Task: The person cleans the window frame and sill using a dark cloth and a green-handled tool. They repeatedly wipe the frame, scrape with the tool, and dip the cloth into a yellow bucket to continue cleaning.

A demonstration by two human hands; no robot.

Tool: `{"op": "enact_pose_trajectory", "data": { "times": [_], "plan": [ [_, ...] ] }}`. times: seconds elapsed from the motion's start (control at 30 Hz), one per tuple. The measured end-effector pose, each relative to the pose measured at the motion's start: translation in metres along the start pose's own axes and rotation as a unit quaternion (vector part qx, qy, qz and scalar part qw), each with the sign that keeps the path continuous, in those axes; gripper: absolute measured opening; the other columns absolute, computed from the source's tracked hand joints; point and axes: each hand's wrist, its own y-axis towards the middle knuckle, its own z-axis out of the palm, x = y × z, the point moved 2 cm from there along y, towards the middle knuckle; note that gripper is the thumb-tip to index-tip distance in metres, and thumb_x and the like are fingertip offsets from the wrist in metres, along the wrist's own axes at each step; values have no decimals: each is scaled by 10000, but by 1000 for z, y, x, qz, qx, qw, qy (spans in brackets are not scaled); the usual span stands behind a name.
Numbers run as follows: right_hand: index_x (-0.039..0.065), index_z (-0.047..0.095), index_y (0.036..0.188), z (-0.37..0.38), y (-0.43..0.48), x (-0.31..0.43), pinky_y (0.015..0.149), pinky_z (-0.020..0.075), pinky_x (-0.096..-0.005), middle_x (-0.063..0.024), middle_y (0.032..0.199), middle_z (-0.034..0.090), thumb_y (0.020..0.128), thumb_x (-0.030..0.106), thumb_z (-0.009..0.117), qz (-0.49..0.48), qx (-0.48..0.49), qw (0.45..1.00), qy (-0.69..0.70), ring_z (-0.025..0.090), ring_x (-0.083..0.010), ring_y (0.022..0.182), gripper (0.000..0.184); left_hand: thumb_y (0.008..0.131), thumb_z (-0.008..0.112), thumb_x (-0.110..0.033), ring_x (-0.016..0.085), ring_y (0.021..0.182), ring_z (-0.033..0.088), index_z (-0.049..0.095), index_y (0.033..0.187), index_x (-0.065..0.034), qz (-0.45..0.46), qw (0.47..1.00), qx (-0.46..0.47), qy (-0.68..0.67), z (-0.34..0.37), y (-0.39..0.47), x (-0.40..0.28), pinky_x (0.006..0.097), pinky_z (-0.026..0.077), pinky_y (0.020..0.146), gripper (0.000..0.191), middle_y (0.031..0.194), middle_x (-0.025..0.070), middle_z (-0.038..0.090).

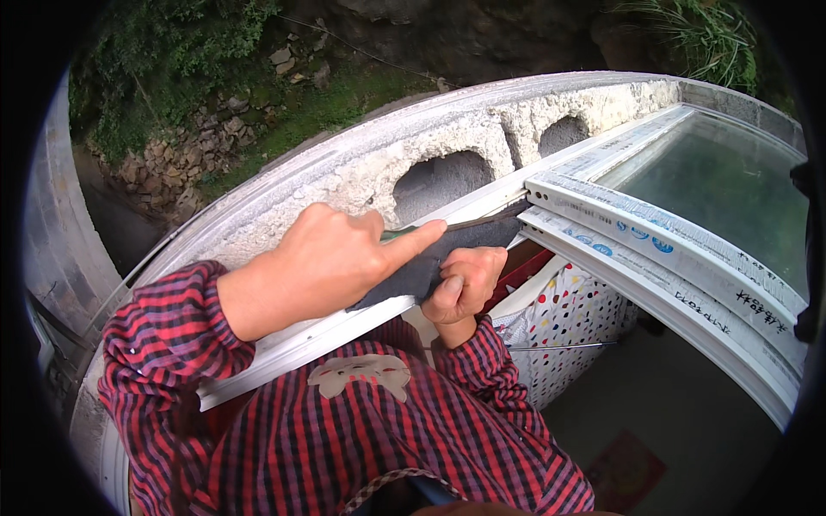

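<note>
My left hand point(329, 261) is over the window sill with its index finger stretched out to the right and the other fingers curled. A green object point(398, 233) shows beside that finger; most of it is hidden by the hand, so its kind cannot be told. Below lies a dark grey sheet, apparently cloth point(481, 235), draped across the white window-frame track point(310, 348). My right hand point(466, 284) is closed in a fist on the sheet's near edge, just right of the left hand.
White sliding window sashes point(645, 235) with printed film and handwriting stand to the right. Outside the track is a rough masonry ledge point(348, 193) with hollow openings. Beyond it, the ground drops to rocks point(168, 161). A dotted white fabric point(555, 322) hangs below the sashes.
</note>
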Motion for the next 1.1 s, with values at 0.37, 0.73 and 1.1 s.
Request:
{"op": "enact_pose_trajectory", "data": {
  "times": [0.37, 0.73, 1.1],
  "plan": [
    [118, 536, 814, 1, -1, -3, 694, 367, -415, -34, 779, 591, 844, 153, 562, -15, -6, 1000, -7, 480, -250, 683, 53, 828, 700, -226, 202, 486, 625, 601, 1502, -280, 22, 996, -81, 29, 10, 11, -5, 357, 473, 424, 684, 681, 55, 595],
    [85, 468, 704, 2, 16, -8, 621, 312, -431, -88, 686, 468, 952, 256, 628, 4, 19, 999, -28, 442, -310, 627, 341, 861, 671, -193, 228, 512, 645, 539, 1556, -216, 81, 986, -131, 69, 23, 29, -11, 382, 467, 450, 708, 705, 100, 645],
    [72, 535, 706, 26, -15, 50, 589, 339, -425, -94, 662, 472, 962, 262, 719, 29, 133, 985, 110, 500, -304, 617, 368, 850, 676, -214, 176, 462, 580, 575, 1540, -218, -3, 992, -22, 122, -7, -69, -14, 344, 442, 421, 697, 606, 60, 547]
  ]
}}
